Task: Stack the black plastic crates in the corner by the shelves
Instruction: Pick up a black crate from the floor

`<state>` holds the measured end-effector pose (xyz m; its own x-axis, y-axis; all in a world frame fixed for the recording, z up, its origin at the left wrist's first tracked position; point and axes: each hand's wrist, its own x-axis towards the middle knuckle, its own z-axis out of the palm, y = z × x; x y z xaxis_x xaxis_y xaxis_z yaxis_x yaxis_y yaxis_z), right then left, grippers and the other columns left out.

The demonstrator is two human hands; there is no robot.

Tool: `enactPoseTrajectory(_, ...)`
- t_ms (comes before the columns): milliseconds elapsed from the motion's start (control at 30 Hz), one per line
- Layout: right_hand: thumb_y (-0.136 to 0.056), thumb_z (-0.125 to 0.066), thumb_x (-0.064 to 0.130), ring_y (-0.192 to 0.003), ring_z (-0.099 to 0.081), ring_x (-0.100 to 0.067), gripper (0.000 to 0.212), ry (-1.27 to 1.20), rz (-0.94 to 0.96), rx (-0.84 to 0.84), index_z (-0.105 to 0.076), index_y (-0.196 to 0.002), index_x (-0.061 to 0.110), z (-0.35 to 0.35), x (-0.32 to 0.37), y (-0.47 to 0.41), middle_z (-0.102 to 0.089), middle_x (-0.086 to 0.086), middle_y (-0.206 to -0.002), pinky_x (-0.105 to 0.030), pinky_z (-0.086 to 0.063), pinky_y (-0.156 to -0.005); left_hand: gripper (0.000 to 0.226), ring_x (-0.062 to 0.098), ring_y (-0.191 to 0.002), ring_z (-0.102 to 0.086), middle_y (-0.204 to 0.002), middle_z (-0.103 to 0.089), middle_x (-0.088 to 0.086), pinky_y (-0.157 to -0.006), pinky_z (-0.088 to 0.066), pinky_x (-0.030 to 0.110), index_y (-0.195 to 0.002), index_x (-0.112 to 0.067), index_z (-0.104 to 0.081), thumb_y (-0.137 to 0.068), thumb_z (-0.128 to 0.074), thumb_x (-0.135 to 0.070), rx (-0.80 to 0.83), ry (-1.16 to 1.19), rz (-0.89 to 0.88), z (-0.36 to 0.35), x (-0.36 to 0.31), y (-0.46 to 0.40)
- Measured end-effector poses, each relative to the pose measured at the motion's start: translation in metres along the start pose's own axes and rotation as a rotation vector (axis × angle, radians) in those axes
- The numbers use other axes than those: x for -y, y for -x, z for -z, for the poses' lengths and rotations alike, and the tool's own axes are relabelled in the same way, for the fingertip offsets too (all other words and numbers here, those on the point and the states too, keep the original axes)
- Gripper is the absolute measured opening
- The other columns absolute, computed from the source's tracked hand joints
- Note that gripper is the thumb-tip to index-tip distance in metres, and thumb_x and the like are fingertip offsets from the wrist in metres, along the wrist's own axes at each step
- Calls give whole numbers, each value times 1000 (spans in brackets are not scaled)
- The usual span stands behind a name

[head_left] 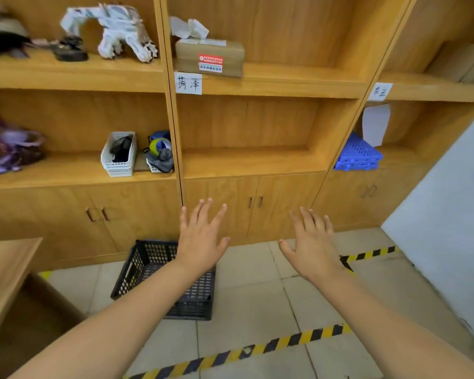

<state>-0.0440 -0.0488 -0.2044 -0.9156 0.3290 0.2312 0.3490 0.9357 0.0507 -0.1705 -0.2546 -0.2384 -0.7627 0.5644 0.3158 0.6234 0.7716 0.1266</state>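
both arms are reaching forward, backs of the hands up. the left hand (203, 236) is hovering with its fingers straight and spread apart, holding nothing; the right hand (312, 242) is doing the same, fingers fanned out and thumb pointing inward — neither is touching anything.

a black plastic crate (148, 272) is sitting on the tiled floor (257, 302) just in front of the wooden shelves (246, 160), open side up, its mesh walls showing. the left forearm is crossing over its right half, so part of it is hidden; whether it is one crate or several nested together is hard to tell.

yellow-and-black tape (257, 348) is running across the floor nearer the camera — another strip is lying by the white wall at right. on the shelves, a white basket (119, 157) is standing at left, a tissue box (210, 57) higher up, and a folded blue crate (359, 154) is leaning at right.
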Motion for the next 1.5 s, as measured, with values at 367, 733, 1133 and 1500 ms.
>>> enactPoseTrajectory(367,-83,-45,50,-137,-24,-27,68,-59,37,190,-33,-142,18,-96,102,-94,-31,-10,-150,-46,-9,-115,72,28,-144,-9,-155,-17,13,-113,-2,54,-147,-26,-19,-85,-48,-47,205,-73,188,-67,158,-14)
enactPoseTrajectory(733,-87,-37,52,-138,-22,-26,67,-62,108,432,-25,-145,19,-198,137,-158,-25,-8,-153,-43,-12,-115,71,28,-144,-4,-156,-12,10,-114,-3,52,-148,-26,-10,-89,-42,-46,442,-90,381,-136,231,-31)
enactPoseTrajectory(1133,-87,-39,46,-135,-28,-26,64,-87,185,656,-27,-143,18,-329,144,-227,-31,-8,-149,-41,-16,-113,63,31,-141,-14,-152,-21,12,-115,-7,52,-146,-27,-16,-90,-42,-42,544,-2,598,-239,288,-54)
enactPoseTrajectory(1500,-91,-39,40,-137,-26,-27,62,-117,89,806,-21,-146,17,-500,187,-241,-24,-10,-153,-38,-17,-114,67,30,-140,-19,-153,-21,14,-114,-14,46,-147,-25,-17,-88,-45,-42,688,14,715,-402,390,-46)
